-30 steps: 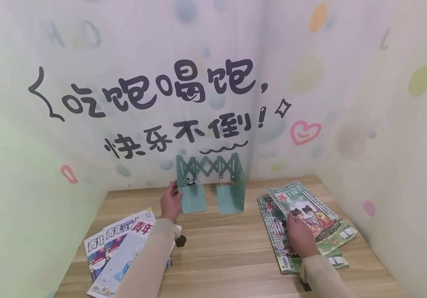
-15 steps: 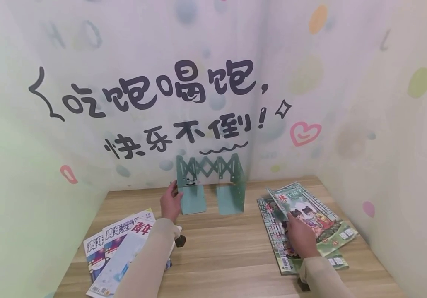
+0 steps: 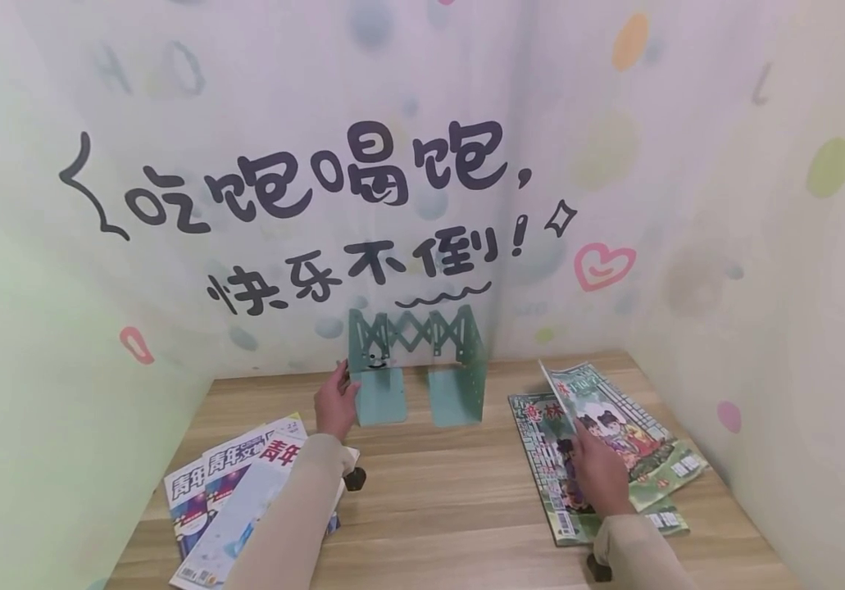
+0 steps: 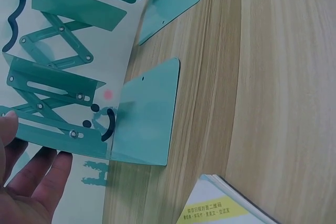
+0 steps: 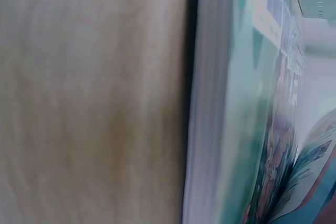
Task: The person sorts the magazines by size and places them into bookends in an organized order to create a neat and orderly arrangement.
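A green expandable metal bookend stands at the back of the table, its zigzag rails spread between two upright side plates. My left hand holds its left side plate; in the left wrist view the thumb lies at the edge of the plate and the other fingers are on its outer face. On the right, my right hand grips the left edge of an upper green magazine, which is raised and curved. Beneath it lies a similar magazine. The right wrist view shows the lower one's page edges close up.
Several fanned-out magazines lie at the front left, partly under my left forearm. Bare wood-grain tabletop runs between the two groups. A printed fabric wall with lettering stands behind, and further walls close both sides.
My right hand has lifted the upper magazine's left edge higher and slightly to the right, uncovering more of the lower cover. My left hand stays at the bookend, almost unmoved.
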`<action>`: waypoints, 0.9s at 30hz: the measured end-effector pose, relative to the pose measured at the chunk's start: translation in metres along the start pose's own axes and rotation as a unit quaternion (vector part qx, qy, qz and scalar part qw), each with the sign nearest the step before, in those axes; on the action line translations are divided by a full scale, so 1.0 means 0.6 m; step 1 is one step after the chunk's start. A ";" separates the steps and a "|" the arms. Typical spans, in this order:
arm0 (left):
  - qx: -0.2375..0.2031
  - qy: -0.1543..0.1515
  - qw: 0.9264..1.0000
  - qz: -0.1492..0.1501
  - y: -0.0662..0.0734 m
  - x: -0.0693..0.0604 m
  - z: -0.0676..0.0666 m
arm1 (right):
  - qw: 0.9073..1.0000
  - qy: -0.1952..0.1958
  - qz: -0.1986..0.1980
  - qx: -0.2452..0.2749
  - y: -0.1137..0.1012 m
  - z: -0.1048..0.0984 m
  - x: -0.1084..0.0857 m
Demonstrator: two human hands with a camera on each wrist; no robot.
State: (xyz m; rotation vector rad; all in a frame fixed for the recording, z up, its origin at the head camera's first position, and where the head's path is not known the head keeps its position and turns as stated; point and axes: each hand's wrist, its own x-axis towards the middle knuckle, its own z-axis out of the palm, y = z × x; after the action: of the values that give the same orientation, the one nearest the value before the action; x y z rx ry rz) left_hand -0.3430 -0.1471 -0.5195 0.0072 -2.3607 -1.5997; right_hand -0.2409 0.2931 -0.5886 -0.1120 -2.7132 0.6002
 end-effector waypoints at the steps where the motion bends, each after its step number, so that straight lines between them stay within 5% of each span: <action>1: 0.001 0.001 1.000 0.003 -0.001 0.000 0.000 | 1.000 0.004 0.001 0.004 -0.001 -0.001 -0.001; 13: 0.009 0.001 1.000 0.012 -0.002 -0.001 -0.004 | 0.994 0.101 -0.029 0.042 -0.026 -0.001 -0.014; 27: 0.006 0.006 1.000 0.013 -0.004 -0.003 0.000 | 0.991 0.104 0.027 0.079 -0.060 -0.008 -0.025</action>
State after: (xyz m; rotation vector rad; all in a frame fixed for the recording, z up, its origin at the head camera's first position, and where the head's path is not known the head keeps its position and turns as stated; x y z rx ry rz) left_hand -0.3419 -0.1479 -0.5221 -0.0106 -2.3515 -1.5709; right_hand -0.2254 0.2598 -0.5742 -0.1958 -2.4595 0.7727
